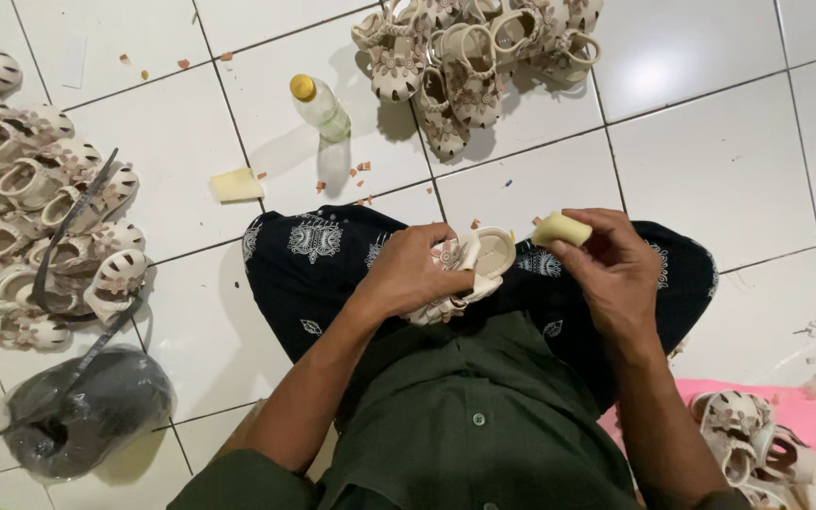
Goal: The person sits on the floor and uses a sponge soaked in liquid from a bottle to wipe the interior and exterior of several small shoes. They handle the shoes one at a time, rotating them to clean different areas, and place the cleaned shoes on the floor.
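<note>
Cream sandal (465, 269), small, flower-trimmed: held over the lap on dark patterned cloth (318, 260), sole edge turned up. Left hand (408, 274) wraps its upper, grip closed round it. Right hand (616, 269) sits just beside the sandal, fingertips pinching a pale yellow block (562, 229), grip narrow and closed on it.

Risks, as judged: the block is held only at its end, so a hard rub could flick it out of the fingers onto the floor. The sandal rests on soft cloth, not a firm surface, and could twist in the left hand under pressure. Crumbs (361, 175) on the tiles suggest the block sheds; bits may lodge in the flower trim.

Head view, surrounds: sandal pile (474, 57) at top; second sandal pile (40, 227) at left with a dark strap lying across it; more sandals (748, 439) on a pink sheet (795, 401) at lower right. Clear bottle (321, 106), yellow cap, lying on the tiles, no label legible. Spare yellow block (236, 184) near it. Dark bag (87, 406) in clear wrap, lower left. No signs visible.
</note>
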A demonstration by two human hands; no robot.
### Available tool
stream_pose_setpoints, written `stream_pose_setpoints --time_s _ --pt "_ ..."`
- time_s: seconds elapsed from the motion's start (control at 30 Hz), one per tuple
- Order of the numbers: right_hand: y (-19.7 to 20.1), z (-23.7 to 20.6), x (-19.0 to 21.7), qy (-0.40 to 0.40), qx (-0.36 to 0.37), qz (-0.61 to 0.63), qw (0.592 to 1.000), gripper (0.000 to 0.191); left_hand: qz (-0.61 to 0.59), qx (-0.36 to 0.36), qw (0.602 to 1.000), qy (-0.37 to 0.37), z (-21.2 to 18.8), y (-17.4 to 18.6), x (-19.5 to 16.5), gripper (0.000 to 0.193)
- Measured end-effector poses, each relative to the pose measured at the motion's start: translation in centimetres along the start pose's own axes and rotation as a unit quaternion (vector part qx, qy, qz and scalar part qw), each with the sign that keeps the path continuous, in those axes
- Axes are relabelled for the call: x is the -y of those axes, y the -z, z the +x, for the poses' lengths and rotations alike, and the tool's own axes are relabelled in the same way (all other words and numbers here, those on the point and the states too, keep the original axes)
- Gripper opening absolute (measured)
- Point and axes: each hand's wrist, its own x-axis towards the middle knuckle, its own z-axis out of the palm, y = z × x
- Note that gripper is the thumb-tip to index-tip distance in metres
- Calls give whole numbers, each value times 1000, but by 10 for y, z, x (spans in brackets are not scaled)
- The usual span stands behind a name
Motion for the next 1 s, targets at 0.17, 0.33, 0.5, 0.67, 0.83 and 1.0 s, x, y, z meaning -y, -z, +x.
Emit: stream_pose_setpoints --time_s 0.17,0.33,0.5,0.67,0.83,1.0 --pt "-16 -3 -5 149 37 -161 975 39 9 -5 1000 -17 1 -5 2 57" --pt "-23 5 -8 258 28 -364 895 38 30 -15 999 -27 -1 -10 2 54" --pt "-26 9 -10 256 49 -340 903 39 8 -13 1000 16 4 -10 11 56" --pt "-7 16 -5 191 -108 -315 923 29 -161 3 986 35 27 -13 34 62" --pt "55 -3 -3 123 -174 -162 963 27 -392 -78 916 38 99 3 54 74" --pt "157 -56 -26 62 -277 -185 941 27 -451 -99 885 -61 184 37 42 82"
